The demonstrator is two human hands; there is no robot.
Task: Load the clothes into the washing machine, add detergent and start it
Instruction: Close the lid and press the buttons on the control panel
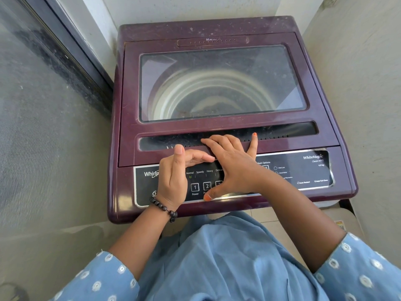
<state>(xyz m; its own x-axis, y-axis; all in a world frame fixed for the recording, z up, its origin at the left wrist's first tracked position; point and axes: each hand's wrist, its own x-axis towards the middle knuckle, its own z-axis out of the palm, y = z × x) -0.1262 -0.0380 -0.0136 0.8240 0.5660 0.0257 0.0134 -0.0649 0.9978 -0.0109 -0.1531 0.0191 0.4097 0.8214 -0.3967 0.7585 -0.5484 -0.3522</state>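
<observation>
The washing machine [227,109] stands directly in front of the person, its lid [217,127] closed. The lid's handle recess [282,131] runs left to right along the near edge. Both hands meet there: the right hand [234,168] lies spread on it, and the left hand [175,179] curls its fingers under the lip, closest to lift it.

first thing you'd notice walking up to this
A dark purple washing machine fills the middle of the view, its glass lid down and a bare steel drum showing through it. At the lid's front edge both hands meet: the left hand hooks its fingers under the lip, and the right hand lies spread over it, just above the control panel.
</observation>
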